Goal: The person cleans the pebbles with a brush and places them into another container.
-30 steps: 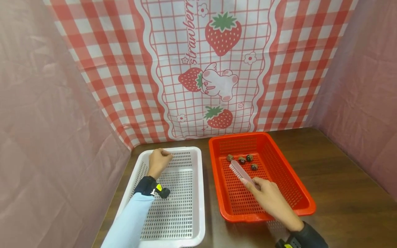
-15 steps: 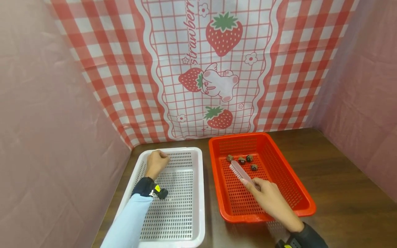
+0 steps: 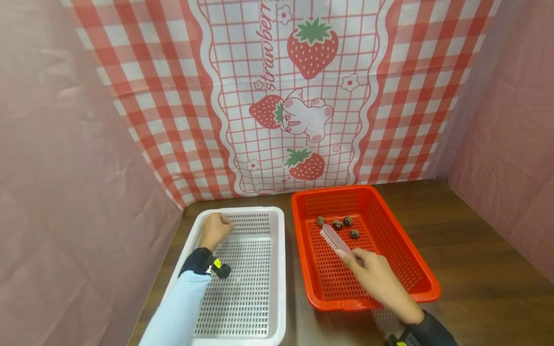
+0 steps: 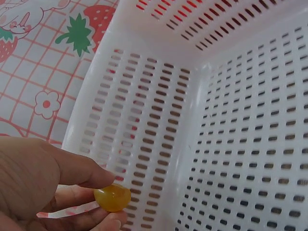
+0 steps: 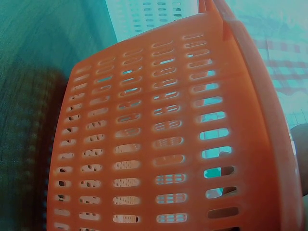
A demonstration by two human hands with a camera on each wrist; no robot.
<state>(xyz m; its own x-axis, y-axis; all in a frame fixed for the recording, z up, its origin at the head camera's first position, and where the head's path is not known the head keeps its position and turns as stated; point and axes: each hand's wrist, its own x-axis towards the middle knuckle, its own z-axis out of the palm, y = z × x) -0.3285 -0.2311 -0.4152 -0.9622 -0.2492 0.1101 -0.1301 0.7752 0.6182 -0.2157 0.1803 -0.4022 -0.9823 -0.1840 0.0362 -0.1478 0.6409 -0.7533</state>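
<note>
Left hand [image 3: 215,230] pinches yellow ball [image 4: 112,198] at far end of white basket [image 3: 281,278]. Right hand [image 3: 374,273] grips pink brush [image 3: 339,238] by one end over red basket [image 3: 337,304], presumably leaving bristles [image 3: 329,240] free. Hands apart.

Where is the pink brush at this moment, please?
In the head view, right of centre, the pink brush is in the right-hand grip, over the red basket, its tip near small brown pieces.

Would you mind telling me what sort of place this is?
Probably a small screened-off tabletop workspace: pink sheeting on both sides and a strawberry-print cloth at the back enclose a brown table.
</note>
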